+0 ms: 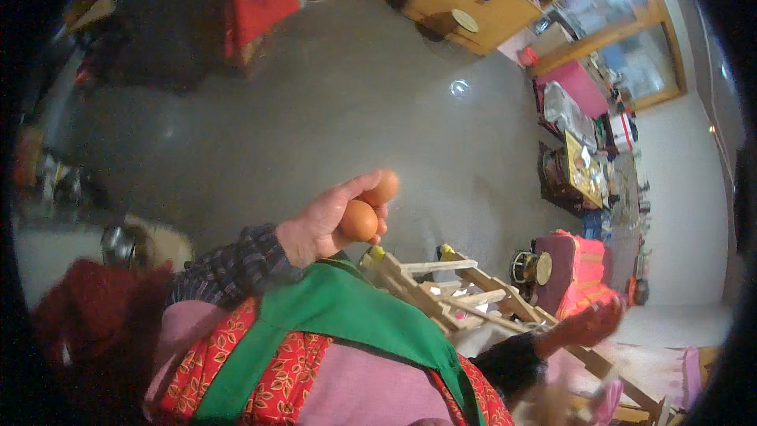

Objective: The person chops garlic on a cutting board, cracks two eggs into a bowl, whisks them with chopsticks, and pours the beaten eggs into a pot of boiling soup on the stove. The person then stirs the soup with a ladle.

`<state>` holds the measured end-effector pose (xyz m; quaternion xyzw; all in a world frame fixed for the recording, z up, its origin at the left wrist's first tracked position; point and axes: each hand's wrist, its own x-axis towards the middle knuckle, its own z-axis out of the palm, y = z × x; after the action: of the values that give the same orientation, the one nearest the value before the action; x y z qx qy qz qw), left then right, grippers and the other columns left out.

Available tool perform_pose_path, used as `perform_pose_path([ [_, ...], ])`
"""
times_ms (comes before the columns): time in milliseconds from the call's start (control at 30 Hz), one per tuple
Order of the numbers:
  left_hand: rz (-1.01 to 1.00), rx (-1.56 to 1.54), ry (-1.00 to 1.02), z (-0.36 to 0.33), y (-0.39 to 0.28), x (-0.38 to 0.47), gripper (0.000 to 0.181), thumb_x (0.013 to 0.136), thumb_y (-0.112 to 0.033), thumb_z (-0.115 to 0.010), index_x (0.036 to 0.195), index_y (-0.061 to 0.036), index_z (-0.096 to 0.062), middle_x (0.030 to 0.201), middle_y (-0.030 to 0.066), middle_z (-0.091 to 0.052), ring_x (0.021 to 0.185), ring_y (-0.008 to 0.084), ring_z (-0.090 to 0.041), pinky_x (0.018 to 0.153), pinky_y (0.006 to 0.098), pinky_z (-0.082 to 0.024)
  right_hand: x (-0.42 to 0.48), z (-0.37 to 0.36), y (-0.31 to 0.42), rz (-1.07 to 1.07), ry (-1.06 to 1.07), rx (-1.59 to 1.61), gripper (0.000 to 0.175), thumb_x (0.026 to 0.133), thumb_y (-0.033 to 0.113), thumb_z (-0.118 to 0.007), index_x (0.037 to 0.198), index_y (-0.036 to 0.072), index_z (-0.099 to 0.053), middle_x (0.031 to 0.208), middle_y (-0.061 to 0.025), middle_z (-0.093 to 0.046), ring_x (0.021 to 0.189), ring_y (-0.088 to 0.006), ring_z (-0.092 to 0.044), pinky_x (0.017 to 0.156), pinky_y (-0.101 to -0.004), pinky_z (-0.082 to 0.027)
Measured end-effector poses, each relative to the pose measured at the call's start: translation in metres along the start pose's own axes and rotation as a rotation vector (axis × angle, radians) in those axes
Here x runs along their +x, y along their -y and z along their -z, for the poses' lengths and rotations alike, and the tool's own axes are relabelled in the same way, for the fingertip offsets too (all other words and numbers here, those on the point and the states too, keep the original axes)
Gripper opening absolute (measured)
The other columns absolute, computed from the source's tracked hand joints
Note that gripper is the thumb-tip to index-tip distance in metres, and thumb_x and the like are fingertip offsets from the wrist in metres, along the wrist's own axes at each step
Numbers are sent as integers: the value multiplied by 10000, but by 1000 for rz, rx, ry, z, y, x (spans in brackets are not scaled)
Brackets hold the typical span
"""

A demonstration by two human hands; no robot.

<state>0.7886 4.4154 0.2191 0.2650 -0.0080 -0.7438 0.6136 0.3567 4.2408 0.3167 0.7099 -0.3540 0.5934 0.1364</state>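
Two brown eggs rest in my left hand [325, 219], which is curled around them over the floor. One egg [359, 220] lies against the palm; the other egg [381, 188] is held beyond it by the thumb and fingers. My right hand [585, 325] is stretched out to the lower right, blurred, beside a wooden ladder-like frame [440, 266]. Whether its fingers hold anything cannot be made out. A green and red patterned apron [349, 302] over pink clothing covers my front.
The grey floor [355, 100] stretches ahead. A red-draped chair [579, 272] stands at the right, with a cluttered low table [582, 171] beyond it. A wooden cabinet [467, 0] is at the top. A metal pot [121, 242] sits at the left.
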Motion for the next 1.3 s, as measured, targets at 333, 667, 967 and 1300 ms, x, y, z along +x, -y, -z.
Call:
perform_pose_path([
  [333, 184, 212, 99, -120, -142, 407, 485, 928, -483, -569, 1119, -38, -543, 792, 61, -598, 658, 186, -616, 550, 314, -534, 39, -399, -142, -633, 869, 633, 432, 839, 33, -610, 1264, -25, -561, 1281, -121, -589, 1211, -218, -527, 1035, -343, -393],
  [667, 572, 335, 305, -251, -248, 824, 562, 929, -527, -533, 1136, -4, -546, 799, 81, -619, 635, 182, -636, 506, 299, -563, 157, -687, -362, -1135, 798, 1210, 568, 815, 179, -745, 1314, 18, -527, 1166, -66, -594, 1065, -150, -565, 935, -321, -464],
  [967, 886, 388, 242, -385, -281, 1227, 510, 945, -505, -524, 1107, -24, -570, 829, 99, -619, 703, 225, -621, 622, 362, -548, 256, -854, -689, -1216, 9, 1215, 510, 819, 282, -673, 1191, -29, -519, 1174, -147, -597, 1098, -236, -579, 950, -374, -450],
  [1300, 259, -5, 116, -518, -388, 1614, 303, 940, -177, -596, 1107, 65, -523, 1141, 216, -545, 1058, 337, -577, 990, 433, -488, 402, -1081, -1058, -1375, 309, 1019, 523, 824, 382, -665, 1180, 16, -550, 955, -45, -593, 871, -169, -610, 782, -328, -505],
])
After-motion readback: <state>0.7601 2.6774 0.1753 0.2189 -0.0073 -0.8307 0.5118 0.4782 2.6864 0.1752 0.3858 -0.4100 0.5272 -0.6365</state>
